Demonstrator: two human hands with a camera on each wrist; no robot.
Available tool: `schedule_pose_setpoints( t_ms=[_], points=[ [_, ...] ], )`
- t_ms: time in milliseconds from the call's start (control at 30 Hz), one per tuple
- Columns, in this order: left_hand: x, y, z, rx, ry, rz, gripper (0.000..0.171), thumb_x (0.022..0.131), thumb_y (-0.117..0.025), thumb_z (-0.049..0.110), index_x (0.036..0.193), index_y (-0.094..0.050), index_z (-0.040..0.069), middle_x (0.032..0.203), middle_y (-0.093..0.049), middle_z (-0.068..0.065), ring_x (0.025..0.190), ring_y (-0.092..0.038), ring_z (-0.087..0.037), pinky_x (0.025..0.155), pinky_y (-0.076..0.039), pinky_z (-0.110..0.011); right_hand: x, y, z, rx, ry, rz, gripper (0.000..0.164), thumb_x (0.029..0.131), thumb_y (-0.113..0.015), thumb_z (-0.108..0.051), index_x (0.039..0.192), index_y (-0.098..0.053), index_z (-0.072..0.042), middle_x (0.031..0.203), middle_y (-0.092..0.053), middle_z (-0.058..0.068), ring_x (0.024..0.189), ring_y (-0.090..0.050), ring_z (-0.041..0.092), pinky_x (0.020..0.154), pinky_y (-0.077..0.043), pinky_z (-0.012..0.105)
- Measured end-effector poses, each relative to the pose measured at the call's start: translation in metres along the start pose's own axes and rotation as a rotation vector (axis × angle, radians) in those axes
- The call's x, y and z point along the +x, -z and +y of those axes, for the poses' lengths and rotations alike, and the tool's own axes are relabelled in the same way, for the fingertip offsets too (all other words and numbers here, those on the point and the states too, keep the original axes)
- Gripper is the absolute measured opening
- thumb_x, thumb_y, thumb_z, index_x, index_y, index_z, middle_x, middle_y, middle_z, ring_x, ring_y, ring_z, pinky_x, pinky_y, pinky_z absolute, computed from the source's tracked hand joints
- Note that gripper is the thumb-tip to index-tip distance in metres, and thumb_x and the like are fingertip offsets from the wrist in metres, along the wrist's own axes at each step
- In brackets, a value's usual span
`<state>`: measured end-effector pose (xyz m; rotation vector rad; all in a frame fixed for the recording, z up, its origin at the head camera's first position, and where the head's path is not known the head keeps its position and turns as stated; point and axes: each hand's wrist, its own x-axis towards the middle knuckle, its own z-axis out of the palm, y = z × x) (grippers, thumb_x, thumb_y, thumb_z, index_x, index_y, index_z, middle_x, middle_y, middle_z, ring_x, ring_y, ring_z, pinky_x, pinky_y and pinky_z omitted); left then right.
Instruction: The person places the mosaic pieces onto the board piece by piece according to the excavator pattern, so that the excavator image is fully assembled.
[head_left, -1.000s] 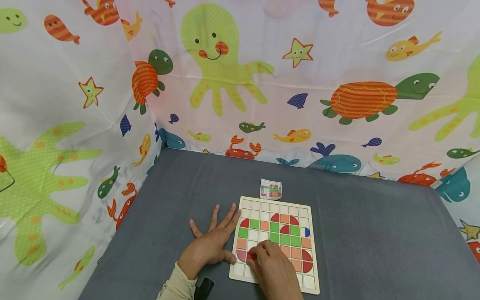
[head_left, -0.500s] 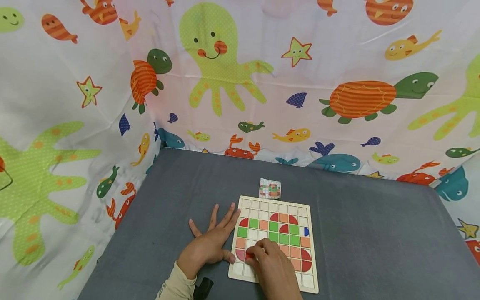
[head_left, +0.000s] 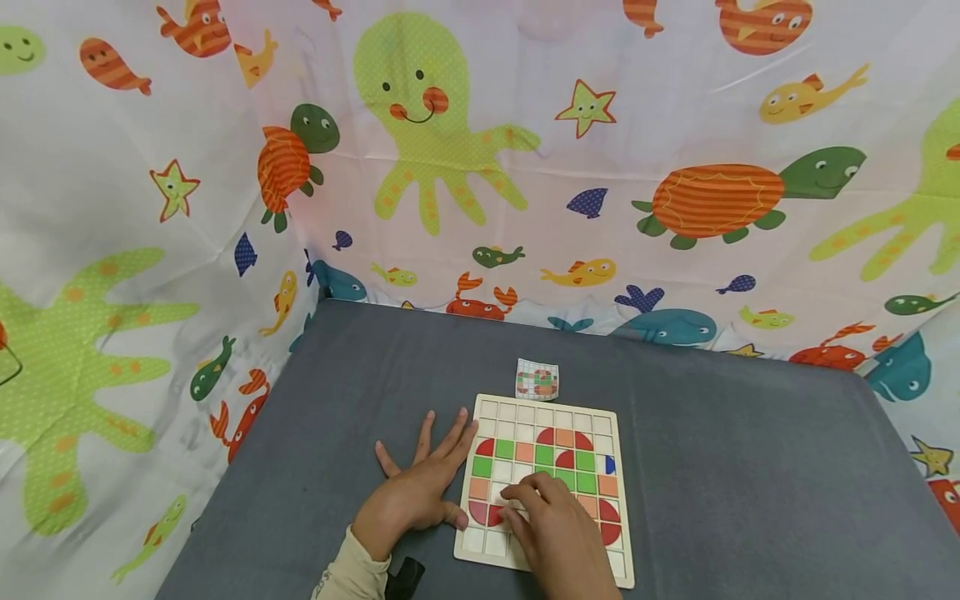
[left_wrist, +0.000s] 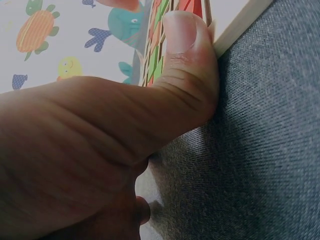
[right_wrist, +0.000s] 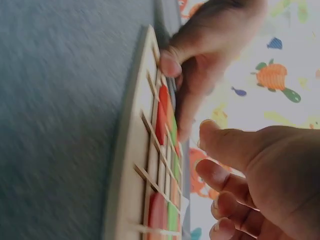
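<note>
A wooden grid board (head_left: 507, 412) lies on the dark table, its cells partly filled with green, salmon, red and blue tiles. My left hand (head_left: 411, 500) is spread at the board's left side, its thumb (left_wrist: 185, 65) resting on the edge. Over the lower middle of the board hovers my right hand (head_left: 562, 533), loosely bent. In the right wrist view its thumb and fingertips (right_wrist: 212, 172) stand apart with nothing between them. Just left of those fingers a red quarter-round tile (head_left: 493, 516) sits in a cell beside a pinkish-red one (head_left: 477, 511). The right hand hides several cells.
A small paper card (head_left: 537, 380) with a coloured grid pattern lies behind the board's far edge. Dark cloth (head_left: 720, 467) covers the table. A sea-animal curtain (head_left: 510, 208) hangs along its back and left. Something black (head_left: 405, 577) is by the left wrist.
The right fingers have let go of the red quarter-round tile and moved slightly up and right of it, so the tile shows in its cell. The left hand stays where it was.
</note>
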<state>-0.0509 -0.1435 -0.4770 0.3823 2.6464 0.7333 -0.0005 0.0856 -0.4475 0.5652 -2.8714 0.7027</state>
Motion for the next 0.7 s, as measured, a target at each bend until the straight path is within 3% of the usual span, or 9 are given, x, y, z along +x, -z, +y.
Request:
schedule_pose_setpoints(
  t_ms=[200, 267, 500, 633, 700],
  points=[
    [-0.007, 0.014, 0.017, -0.001, 0.039, -0.040, 0.135, 0.068, -0.095, 0.040, 0.172, -0.010, 0.034, 0.179, 0.002, 0.009, 0.162, 0.017, -0.039, 0.095, 0.026, -0.091, 0.003, 0.014, 0.011, -0.009, -0.045, -0.003, 0.018, 0.092, -0.086, -0.031, 0.107, -0.079, -0.024, 0.100, -0.064, -0.012, 0.095, -0.058, 0.006, 0.081, -0.059, 0.029],
    [-0.005, 0.013, 0.015, 0.000, 0.048, -0.048, 0.135, 0.067, -0.095, 0.041, 0.172, -0.010, 0.034, 0.179, 0.002, 0.009, 0.162, 0.017, -0.038, 0.094, 0.027, -0.090, 0.004, 0.019, 0.014, -0.019, -0.030, 0.017, 0.018, 0.092, -0.086, -0.031, 0.106, -0.079, -0.023, 0.100, -0.065, -0.011, 0.094, -0.059, 0.006, 0.080, -0.059, 0.029],
    [-0.003, 0.008, 0.007, -0.019, -0.013, -0.024, 0.135, 0.070, -0.093, 0.042, 0.172, -0.005, 0.036, 0.179, 0.004, 0.010, 0.161, 0.021, -0.039, 0.091, 0.028, -0.091, 0.011, 0.041, 0.034, -0.041, 0.033, 0.075, 0.023, 0.088, -0.089, -0.025, 0.109, -0.079, -0.020, 0.103, -0.068, -0.008, 0.095, -0.062, 0.012, 0.082, -0.061, 0.036],
    [-0.011, 0.018, 0.009, -0.063, -0.039, -0.019, 0.127, 0.076, -0.091, 0.042, 0.173, -0.011, 0.026, 0.179, -0.007, 0.001, 0.162, 0.010, -0.042, 0.097, 0.023, -0.091, 0.012, 0.060, 0.044, -0.066, 0.049, 0.081, 0.030, 0.091, -0.086, -0.029, 0.118, -0.077, -0.020, 0.112, -0.071, -0.003, 0.102, -0.064, 0.018, 0.086, -0.061, 0.042],
    [-0.016, 0.028, 0.013, -0.091, -0.062, 0.000, 0.120, 0.080, -0.089, 0.042, 0.172, -0.015, 0.020, 0.178, -0.016, -0.005, 0.163, 0.000, -0.042, 0.107, 0.015, -0.089, 0.013, 0.071, 0.049, -0.083, 0.058, 0.092, 0.036, 0.091, -0.086, -0.032, 0.123, -0.076, -0.019, 0.117, -0.072, 0.001, 0.107, -0.065, 0.022, 0.090, -0.061, 0.047]
  ],
)
